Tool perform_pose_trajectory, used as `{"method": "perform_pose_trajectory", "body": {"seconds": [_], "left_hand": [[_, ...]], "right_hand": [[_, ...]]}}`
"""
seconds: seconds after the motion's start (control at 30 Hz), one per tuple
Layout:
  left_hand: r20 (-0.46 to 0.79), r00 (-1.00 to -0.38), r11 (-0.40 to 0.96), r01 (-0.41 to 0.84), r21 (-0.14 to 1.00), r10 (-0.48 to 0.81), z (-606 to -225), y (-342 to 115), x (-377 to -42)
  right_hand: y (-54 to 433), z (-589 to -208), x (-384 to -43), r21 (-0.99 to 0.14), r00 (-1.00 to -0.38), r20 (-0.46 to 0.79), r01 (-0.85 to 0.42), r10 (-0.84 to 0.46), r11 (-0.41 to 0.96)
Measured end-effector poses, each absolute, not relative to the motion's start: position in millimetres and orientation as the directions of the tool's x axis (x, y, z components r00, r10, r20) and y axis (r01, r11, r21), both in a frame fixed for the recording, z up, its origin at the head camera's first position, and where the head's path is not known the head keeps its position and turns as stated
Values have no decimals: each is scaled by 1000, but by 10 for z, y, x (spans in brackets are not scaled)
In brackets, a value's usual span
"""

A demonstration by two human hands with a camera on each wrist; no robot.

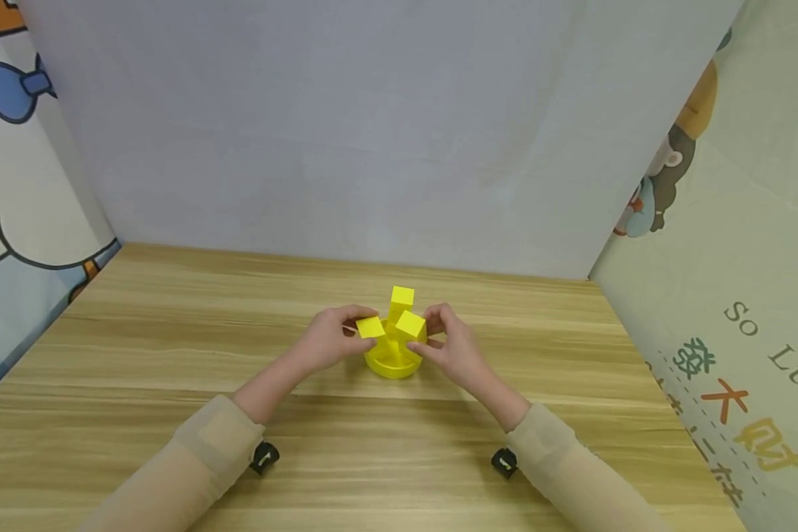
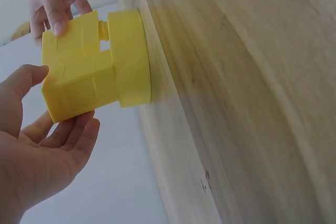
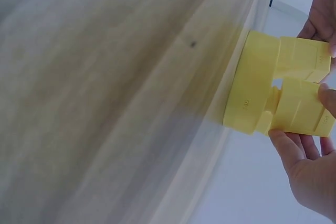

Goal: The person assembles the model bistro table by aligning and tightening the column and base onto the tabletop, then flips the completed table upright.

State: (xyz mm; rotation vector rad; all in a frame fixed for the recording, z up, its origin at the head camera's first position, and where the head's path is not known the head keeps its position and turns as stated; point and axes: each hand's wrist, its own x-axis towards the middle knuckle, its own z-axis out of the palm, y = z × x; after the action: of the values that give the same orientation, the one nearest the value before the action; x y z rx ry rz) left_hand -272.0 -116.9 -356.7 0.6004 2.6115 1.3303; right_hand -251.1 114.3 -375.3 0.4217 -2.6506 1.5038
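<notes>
A round yellow dish (image 1: 394, 372) stands on the wooden table, with several raised parts inside it. My left hand (image 1: 329, 341) holds the left yellow block (image 1: 370, 327) between thumb and fingers, over the dish's left side. On the right side, my right hand (image 1: 457, 353) grips another yellow block (image 1: 410, 325), which looks turned at an angle. A third yellow block (image 1: 402, 297) stands upright behind these two, with neither hand on it. In the left wrist view, the left-hand block (image 2: 84, 90) sits close against the dish's body (image 2: 131, 59). How the blocks join the dish is partly hidden.
The wood-grain table (image 1: 399, 451) spreads around the dish. A pale backdrop (image 1: 372, 148) rises at the back, and printed cartoon panels stand at the left (image 1: 33, 185) and right (image 1: 718, 258). Black wrist devices sit by both cuffs.
</notes>
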Motion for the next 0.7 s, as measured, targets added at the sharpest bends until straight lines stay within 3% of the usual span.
{"method": "perform_pose_trajectory", "body": {"seconds": [0.43,0.7], "left_hand": [[125,-926,596,328,733,356,-3529,-1126,-2699],[131,-923,591,337,733,363,-3547,-1128,-2715]], "right_hand": [[1095,-3751,-2475,-787,-973,221,-222,-73,575],[1095,-3749,-2491,-788,-976,199,-211,-84,578]]}}
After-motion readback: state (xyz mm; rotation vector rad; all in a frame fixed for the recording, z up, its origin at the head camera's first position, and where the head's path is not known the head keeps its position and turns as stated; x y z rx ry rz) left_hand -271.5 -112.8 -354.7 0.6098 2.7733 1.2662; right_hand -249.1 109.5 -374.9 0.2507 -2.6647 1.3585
